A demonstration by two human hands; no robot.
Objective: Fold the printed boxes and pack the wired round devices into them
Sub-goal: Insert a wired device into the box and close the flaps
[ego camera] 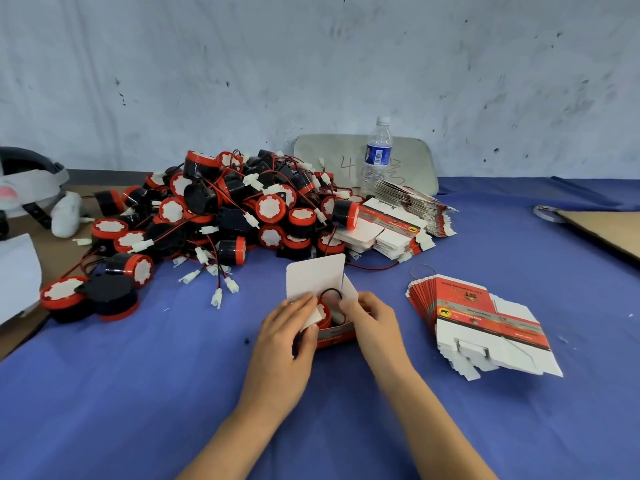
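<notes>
A small printed box (335,336) stands open on the blue cloth near the middle, its white lid flap (315,277) upright. Inside it sits a round red-and-black device (325,310) with a loop of black and red wire above it. My left hand (289,327) grips the box's left side and pinches a white side flap with the thumb. My right hand (372,318) holds the right side, its fingertips on the right flap. A big pile of wired round devices (221,216) lies behind and to the left.
A fanned stack of flat printed boxes (481,323) lies to the right, more flat boxes (398,220) behind by a water bottle (378,154). Brown cardboard (606,230) and a tape roll sit far right. White items and a headset lie far left.
</notes>
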